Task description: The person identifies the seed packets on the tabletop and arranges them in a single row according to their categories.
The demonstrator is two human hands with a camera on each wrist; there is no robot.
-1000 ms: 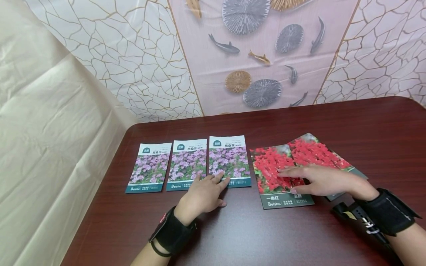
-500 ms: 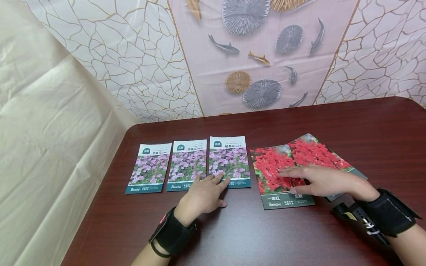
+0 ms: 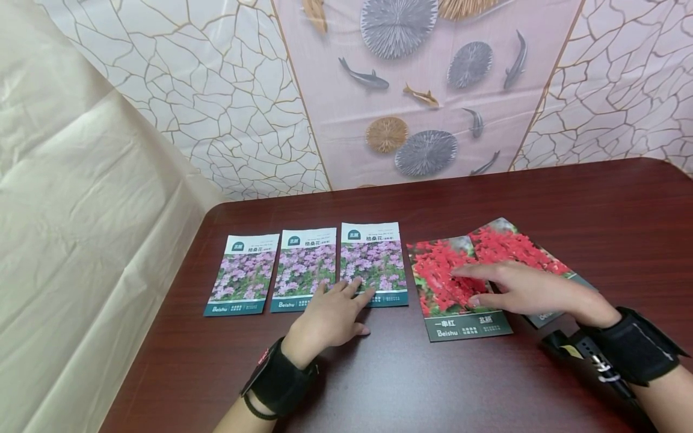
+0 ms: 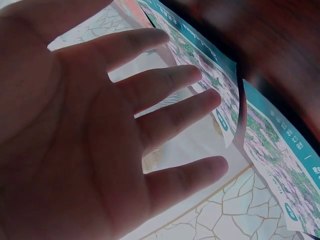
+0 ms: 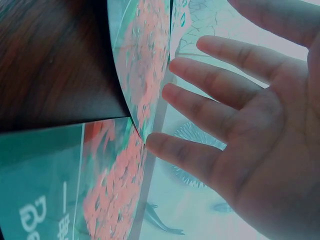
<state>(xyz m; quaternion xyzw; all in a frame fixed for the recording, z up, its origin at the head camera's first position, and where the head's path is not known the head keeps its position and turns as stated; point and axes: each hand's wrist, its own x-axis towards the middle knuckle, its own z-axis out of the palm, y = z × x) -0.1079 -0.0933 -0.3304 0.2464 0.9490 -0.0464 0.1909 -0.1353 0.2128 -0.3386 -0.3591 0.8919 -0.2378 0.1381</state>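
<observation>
Three flower seed packets with purple blooms lie in a row: the left packet (image 3: 243,273), the middle packet (image 3: 305,258) and the right packet (image 3: 373,258). My left hand (image 3: 327,316) spreads its fingers over the lower edges of the middle and right ones. Farther right, two red-flower seed packets overlap, the front packet (image 3: 441,282) lying partly on the tilted rear packet (image 3: 514,246). Above them my right hand (image 3: 525,288) stretches its fingers, hiding part of both. In the wrist views, the left palm (image 4: 95,130) and right palm (image 5: 270,135) show nothing gripped.
The packets lie on a dark red-brown wooden table (image 3: 390,385). Behind its far edge hangs a patterned cloth (image 3: 357,138) with fish and round motifs. A cream sheet (image 3: 97,240) drapes along the left side. Both wrists wear black bands (image 3: 284,379).
My right hand has lifted slightly, and its thumb has shifted, so more print on the front red packet shows. The left hand and the packets stay nearly still.
</observation>
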